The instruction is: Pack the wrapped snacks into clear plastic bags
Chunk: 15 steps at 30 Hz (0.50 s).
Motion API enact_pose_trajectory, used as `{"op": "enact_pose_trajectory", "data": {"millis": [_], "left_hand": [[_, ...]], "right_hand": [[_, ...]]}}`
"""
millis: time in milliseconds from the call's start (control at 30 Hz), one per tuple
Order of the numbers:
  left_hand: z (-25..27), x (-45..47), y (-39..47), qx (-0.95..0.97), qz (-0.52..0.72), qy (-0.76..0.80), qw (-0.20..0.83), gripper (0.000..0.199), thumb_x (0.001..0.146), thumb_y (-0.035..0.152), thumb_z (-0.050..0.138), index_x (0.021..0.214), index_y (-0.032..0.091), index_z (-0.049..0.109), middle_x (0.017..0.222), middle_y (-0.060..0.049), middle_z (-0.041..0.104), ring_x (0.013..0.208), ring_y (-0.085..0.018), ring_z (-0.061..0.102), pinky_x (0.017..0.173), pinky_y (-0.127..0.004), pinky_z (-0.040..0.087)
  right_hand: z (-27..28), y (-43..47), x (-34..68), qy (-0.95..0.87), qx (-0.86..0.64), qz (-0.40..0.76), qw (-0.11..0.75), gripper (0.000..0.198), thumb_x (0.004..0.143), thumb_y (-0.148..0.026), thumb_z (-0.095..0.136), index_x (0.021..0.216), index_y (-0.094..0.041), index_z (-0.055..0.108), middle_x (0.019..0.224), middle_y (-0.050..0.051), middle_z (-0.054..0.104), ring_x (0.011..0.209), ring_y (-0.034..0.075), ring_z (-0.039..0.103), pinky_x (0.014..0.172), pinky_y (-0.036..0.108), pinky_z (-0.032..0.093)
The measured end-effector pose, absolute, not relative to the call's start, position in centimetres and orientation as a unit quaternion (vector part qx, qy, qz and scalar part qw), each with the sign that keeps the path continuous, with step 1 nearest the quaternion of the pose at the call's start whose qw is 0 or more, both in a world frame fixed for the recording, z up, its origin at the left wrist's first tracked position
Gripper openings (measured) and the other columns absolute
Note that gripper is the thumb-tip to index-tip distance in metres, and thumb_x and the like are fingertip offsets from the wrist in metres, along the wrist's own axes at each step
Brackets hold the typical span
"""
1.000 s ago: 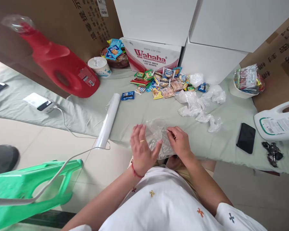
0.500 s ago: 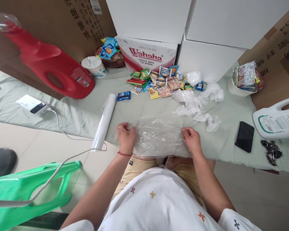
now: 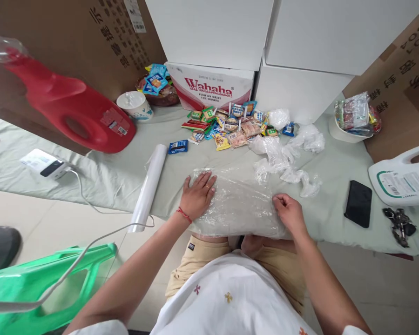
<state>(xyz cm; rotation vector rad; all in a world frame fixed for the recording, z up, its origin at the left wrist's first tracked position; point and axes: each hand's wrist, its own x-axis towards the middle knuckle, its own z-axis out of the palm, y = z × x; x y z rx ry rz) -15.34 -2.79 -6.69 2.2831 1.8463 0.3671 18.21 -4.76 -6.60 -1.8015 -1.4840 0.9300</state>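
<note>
A clear sheet of plastic film [image 3: 242,204] lies spread on the cloth at the front edge of the table. My left hand [image 3: 198,195] rests flat on its left part, fingers extended. At the right edge, my right hand [image 3: 289,211] pinches the film between thumb and fingers. Left of the film lies a white roll of plastic film [image 3: 149,186], slanting over the table edge. Beyond are a pile of small wrapped snacks [image 3: 230,125], a single blue snack packet [image 3: 178,147] and several crumpled clear plastic wads [image 3: 274,151].
A red jug [image 3: 73,107], a paper cup [image 3: 135,105] and a white power bank [image 3: 45,164] with a cable stand left. To the right are a phone [image 3: 358,204], keys [image 3: 400,225], a white jug [image 3: 401,179] and a snack bowl [image 3: 349,132]. Boxes [image 3: 211,86] line the back.
My left hand has let go of the film's left edge and now lies flat on it. My right hand has shifted slightly right and down, still pinching. The film lies flatter and wider.
</note>
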Motion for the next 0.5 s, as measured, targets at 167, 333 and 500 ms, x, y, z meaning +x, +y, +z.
{"op": "enact_pose_trajectory", "data": {"millis": [167,333,500], "left_hand": [[-7.3,-16.3,-3.0,0.789,0.122,0.596,0.086,0.056,0.105,0.044,0.037,0.158,0.028,0.041,0.167,-0.012,0.034,0.153,-0.031,0.036,0.125,-0.063,0.004],[-7.3,-16.1,-3.1,0.789,0.121,0.597,0.086,0.056,0.106,0.045,0.034,0.159,0.028,0.040,0.167,-0.011,0.034,0.154,-0.029,0.035,0.125,-0.063,0.000],[-7.3,-16.3,-3.0,0.786,0.126,0.597,0.095,0.055,0.106,0.046,0.035,0.158,0.029,0.041,0.167,-0.010,0.034,0.153,-0.029,0.036,0.126,-0.062,0.001]], "right_hand": [[-1.7,-2.7,17.6,-0.702,-0.639,0.218,0.227,0.029,0.096,-0.042,0.051,0.091,-0.024,0.073,0.080,0.004,0.073,0.071,0.021,0.063,0.067,0.032,0.043],[2.7,7.6,9.7,-0.835,-0.540,0.071,0.078,0.029,0.099,-0.027,0.048,0.112,-0.022,0.073,0.109,0.010,0.073,0.092,0.026,0.067,0.075,0.035,0.045],[2.0,17.4,2.6,-0.850,-0.524,0.002,-0.057,0.054,0.100,-0.010,0.036,0.153,-0.017,0.045,0.151,0.022,0.049,0.115,0.032,0.064,0.087,0.042,0.048]]}}
